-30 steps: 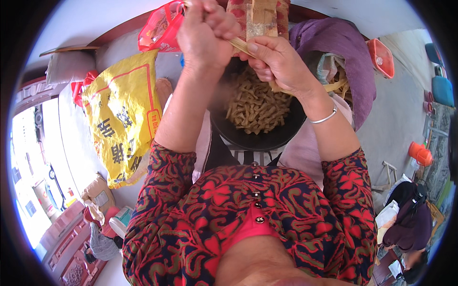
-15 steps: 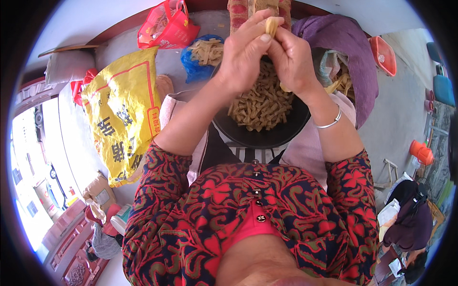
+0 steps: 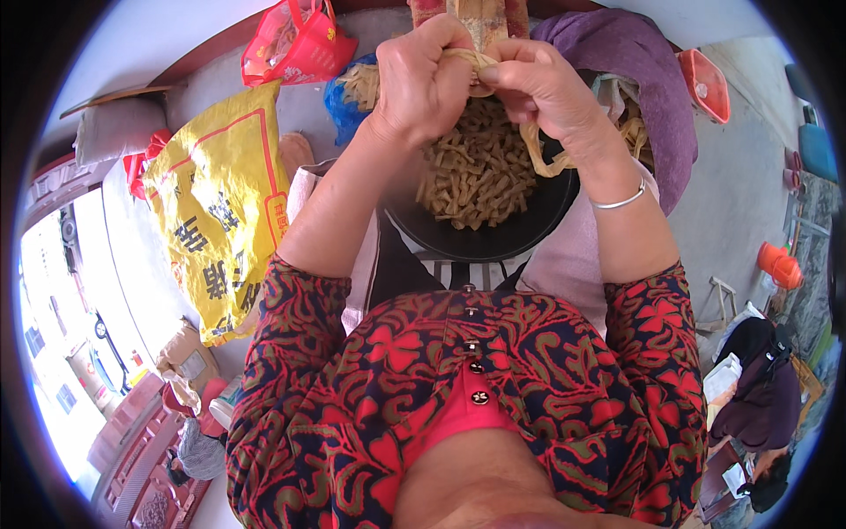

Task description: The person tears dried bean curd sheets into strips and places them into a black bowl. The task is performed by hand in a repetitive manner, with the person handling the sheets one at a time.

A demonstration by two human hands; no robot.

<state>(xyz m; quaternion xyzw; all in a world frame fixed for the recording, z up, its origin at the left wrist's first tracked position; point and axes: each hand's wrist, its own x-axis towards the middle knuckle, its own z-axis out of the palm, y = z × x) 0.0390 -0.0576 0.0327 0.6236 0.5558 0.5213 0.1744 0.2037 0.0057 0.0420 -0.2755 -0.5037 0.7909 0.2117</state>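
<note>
A long, pale yellow, soft strip (image 3: 537,150) is stretched between my two hands over a black basin. My left hand (image 3: 421,86) is closed on one part of it, knuckles up. My right hand (image 3: 548,95) pinches it between thumb and fingers, and a loose length hangs in a loop below that hand toward the basin rim. The strip's exact material cannot be told. Beneath my hands, the round black basin (image 3: 476,249) sits between my knees. Many short, brownish-yellow folded pieces (image 3: 480,176) are heaped in it.
Left of the basin are a blue bag (image 3: 342,113) holding pale pieces, a red bag (image 3: 304,48) and a large yellow sack (image 3: 220,212). At right, purple cloth (image 3: 656,97) surrounds a bag of yellowish strips (image 3: 634,132). A red tub (image 3: 705,86) stands beyond it.
My hands have moved apart and slightly lower, from pressed together to drawing the strip between them. A loose loop of the strip now shows under my right hand.
</note>
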